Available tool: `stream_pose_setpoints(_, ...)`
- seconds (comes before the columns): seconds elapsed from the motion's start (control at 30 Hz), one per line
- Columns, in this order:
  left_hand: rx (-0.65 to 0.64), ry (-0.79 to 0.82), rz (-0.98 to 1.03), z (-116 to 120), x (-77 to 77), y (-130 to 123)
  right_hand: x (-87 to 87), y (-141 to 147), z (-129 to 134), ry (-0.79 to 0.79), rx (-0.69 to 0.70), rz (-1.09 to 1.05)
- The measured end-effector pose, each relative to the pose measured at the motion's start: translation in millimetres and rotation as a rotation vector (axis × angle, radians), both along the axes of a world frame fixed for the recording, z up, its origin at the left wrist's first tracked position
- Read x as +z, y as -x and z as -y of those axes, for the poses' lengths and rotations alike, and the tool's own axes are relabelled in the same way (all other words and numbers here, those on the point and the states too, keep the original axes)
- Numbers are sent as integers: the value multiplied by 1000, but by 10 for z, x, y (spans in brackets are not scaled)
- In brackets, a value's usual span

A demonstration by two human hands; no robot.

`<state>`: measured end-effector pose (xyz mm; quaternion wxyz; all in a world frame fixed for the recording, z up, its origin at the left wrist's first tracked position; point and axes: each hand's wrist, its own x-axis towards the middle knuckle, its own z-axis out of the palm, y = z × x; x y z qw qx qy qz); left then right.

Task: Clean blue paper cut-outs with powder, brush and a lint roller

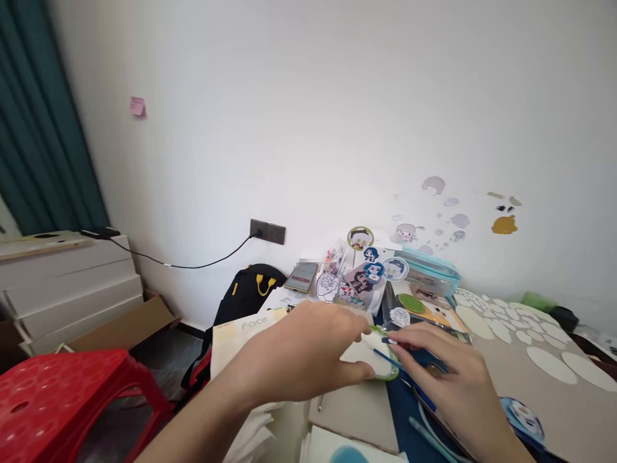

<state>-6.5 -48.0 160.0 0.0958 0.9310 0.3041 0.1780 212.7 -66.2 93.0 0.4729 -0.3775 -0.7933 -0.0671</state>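
Observation:
A white, rounded board with a green rim (380, 366) lies between my hands. My left hand (313, 350) reaches over its left side, palm down, thumb and fingers apart with no thing visible between them; whether the thumb touches the board I cannot tell. Over the right edge, my right hand (450, 373) pinches a small dark blue piece (385, 340) between thumb and index finger. A thin blue stick (395, 363) slants beneath these fingertips, tip over the board; its other end is partly hidden by my right hand.
A "Face" tissue pack (231, 334) lies left of my hands. Behind stand a phone (302, 276), character cut-outs (373, 272) and a clear teal-edged pouch (429, 270). White ovals cover a beige sheet (511, 373) at right. A red stool (62, 386) and black backpack (245, 296) stand left.

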Motion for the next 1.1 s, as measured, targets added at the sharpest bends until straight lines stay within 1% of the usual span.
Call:
stream_pose_setpoints(0.1,-18,147,55,-87,2,-90,18,19,5,7,43,-23)
stream_pose_setpoints(0.2,-9,321,160,-155,-12,-179,23,26,11,-13,43,-39)
stream_pose_setpoints(0.3,-35,493,230,-221,-61,-231,26,27,15,-28,44,-40)
stream_pose_setpoints(0.37,-51,569,266,-261,-95,-252,25,27,15,-35,43,-41)
stream_pose_setpoints(0.43,-48,602,291,-288,-122,-271,21,29,16,-46,38,-47)
stream_pose_setpoints(0.5,-42,622,297,-300,-140,-286,16,36,18,-42,38,-58)
stream_pose_setpoints(0.6,-29,623,291,-305,-160,-295,12,46,26,7,48,-96)
stream_pose_setpoints(0.77,50,498,231,-340,-185,-267,38,-40,13,68,14,-137)
stream_pose_setpoints(0.83,82,458,203,-368,-191,-248,66,-122,-13,123,-21,-143)
stream_pose_setpoints(0.97,109,411,184,-426,-203,-212,132,-280,-67,294,-94,-138)
stream_pose_setpoints(1.03,112,405,188,-440,-207,-204,149,-317,-82,336,-111,-142)
stream_pose_setpoints(1.1,117,401,187,-436,-206,-210,142,-313,-87,342,-100,-154)
